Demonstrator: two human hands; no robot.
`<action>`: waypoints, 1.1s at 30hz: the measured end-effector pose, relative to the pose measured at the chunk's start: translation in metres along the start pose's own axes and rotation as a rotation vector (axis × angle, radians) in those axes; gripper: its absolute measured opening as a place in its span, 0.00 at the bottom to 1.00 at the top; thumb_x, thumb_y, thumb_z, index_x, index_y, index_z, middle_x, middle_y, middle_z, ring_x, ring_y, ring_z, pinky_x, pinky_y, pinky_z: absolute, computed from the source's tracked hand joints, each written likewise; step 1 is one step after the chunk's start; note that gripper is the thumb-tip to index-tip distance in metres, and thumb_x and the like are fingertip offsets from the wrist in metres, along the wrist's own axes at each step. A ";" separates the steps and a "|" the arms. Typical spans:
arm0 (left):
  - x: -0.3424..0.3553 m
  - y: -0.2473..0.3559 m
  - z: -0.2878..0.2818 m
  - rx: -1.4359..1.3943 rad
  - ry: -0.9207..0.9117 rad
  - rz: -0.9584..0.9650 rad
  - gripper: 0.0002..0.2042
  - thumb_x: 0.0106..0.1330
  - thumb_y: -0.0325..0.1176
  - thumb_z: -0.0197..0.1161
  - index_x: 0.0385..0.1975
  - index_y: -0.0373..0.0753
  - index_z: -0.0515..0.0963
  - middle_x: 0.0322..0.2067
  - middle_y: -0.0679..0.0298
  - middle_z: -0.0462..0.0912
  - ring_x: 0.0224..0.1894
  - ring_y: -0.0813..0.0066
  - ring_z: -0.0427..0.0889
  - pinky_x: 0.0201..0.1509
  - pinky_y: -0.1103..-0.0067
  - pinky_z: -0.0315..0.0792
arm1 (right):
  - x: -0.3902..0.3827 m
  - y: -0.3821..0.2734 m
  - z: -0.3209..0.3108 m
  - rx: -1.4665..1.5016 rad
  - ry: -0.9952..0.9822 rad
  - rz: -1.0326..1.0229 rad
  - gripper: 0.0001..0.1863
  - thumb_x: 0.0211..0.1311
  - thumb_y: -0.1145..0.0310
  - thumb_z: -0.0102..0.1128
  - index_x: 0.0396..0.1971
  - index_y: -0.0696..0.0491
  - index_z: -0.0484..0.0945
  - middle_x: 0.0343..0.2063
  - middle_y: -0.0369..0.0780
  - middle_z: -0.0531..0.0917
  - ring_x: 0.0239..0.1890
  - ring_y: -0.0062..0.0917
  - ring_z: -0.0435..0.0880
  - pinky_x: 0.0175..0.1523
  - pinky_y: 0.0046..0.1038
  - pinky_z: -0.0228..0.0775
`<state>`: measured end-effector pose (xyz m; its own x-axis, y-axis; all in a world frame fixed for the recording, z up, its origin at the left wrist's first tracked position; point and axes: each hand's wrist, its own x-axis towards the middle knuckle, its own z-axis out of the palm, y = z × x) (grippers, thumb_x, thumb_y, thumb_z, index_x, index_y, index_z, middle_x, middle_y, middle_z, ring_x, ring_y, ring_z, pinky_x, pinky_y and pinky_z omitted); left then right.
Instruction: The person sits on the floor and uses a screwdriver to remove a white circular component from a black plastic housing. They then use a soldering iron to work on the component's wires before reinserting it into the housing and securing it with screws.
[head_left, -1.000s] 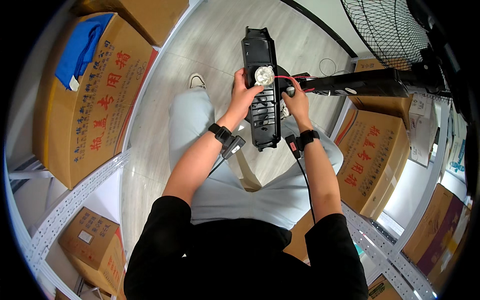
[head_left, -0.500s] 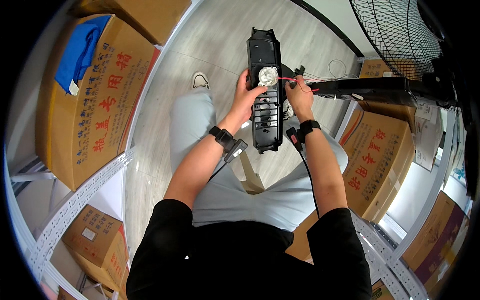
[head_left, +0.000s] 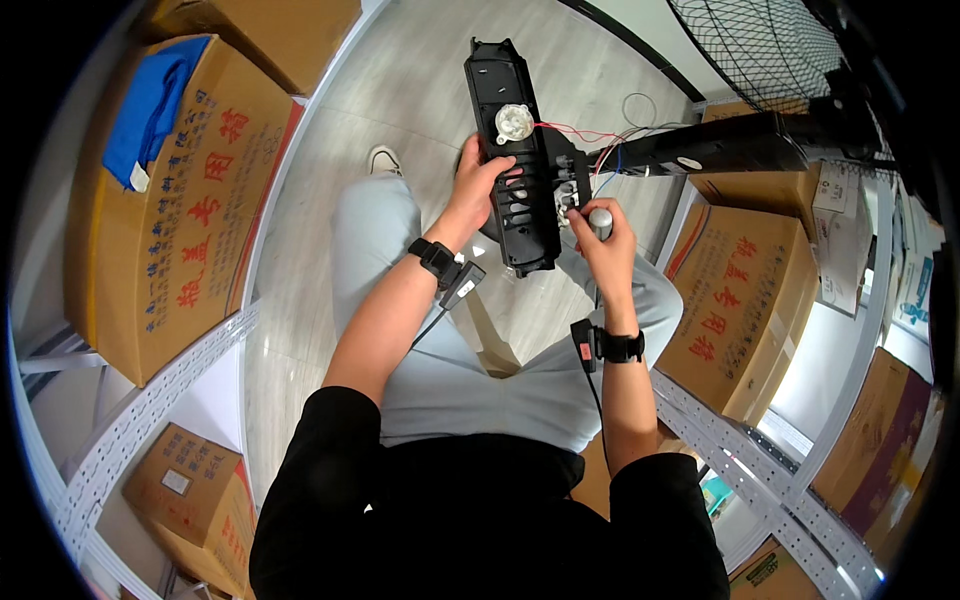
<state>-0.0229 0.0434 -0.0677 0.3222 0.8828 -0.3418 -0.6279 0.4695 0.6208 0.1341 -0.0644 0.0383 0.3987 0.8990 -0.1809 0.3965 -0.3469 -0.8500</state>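
Note:
My left hand (head_left: 470, 198) grips the left side of a long black plastic housing (head_left: 530, 235), its thumb over the slotted part. A round clear-and-white part (head_left: 514, 123) sits on the housing's upper half, with thin red wires (head_left: 570, 128) running right from it. My right hand (head_left: 610, 258) is closed around a short silvery cylinder (head_left: 600, 222) at the housing's right side; its exact kind is unclear. The thumb is close to a small pale mechanism (head_left: 567, 203) there. Red, white and blue wires (head_left: 612, 160) lead from this area toward a black post (head_left: 690, 150).
A black wire fan cage (head_left: 745, 50) stands at the upper right. Shelves with cardboard boxes (head_left: 190, 230) are on the left, a blue cloth (head_left: 155, 105) over one. More boxes (head_left: 740, 310) stand on the right. My knees (head_left: 375, 250) are below the housing.
The housing has shifted left and up and tilted, showing the mechanism and wires at its right. My right hand has come off the upper right side, moved lower and now holds the silvery cylinder.

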 end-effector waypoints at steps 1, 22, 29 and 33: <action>0.000 0.001 0.001 -0.022 -0.017 0.010 0.25 0.63 0.21 0.58 0.59 0.39 0.60 0.51 0.58 0.75 0.48 0.65 0.80 0.53 0.69 0.78 | -0.008 -0.004 -0.002 0.025 -0.014 -0.003 0.09 0.60 0.69 0.69 0.32 0.54 0.76 0.20 0.32 0.78 0.21 0.13 0.76 0.27 0.21 0.67; -0.013 0.004 0.020 -0.083 -0.262 -0.022 0.40 0.56 0.14 0.62 0.67 0.47 0.52 0.57 0.63 0.68 0.59 0.71 0.72 0.59 0.69 0.73 | -0.024 0.001 0.034 -0.591 0.023 -0.414 0.14 0.52 0.70 0.68 0.39 0.48 0.76 0.36 0.41 0.83 0.33 0.43 0.84 0.34 0.41 0.76; -0.011 0.001 0.024 -0.038 -0.285 0.035 0.38 0.56 0.15 0.66 0.65 0.44 0.54 0.55 0.64 0.70 0.56 0.73 0.74 0.58 0.73 0.74 | -0.025 -0.003 0.037 -0.675 0.045 -0.422 0.12 0.53 0.70 0.68 0.38 0.50 0.77 0.37 0.42 0.84 0.31 0.44 0.84 0.34 0.40 0.76; -0.011 -0.003 0.025 -0.001 -0.282 0.044 0.36 0.56 0.15 0.67 0.63 0.41 0.57 0.54 0.65 0.72 0.55 0.74 0.75 0.58 0.73 0.74 | -0.025 0.000 0.035 -0.695 0.028 -0.403 0.13 0.52 0.71 0.68 0.38 0.50 0.78 0.40 0.42 0.83 0.34 0.44 0.84 0.35 0.41 0.77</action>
<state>-0.0071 0.0329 -0.0482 0.4789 0.8716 -0.1050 -0.6460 0.4309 0.6301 0.0953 -0.0781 0.0254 0.1321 0.9867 0.0951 0.9348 -0.0920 -0.3432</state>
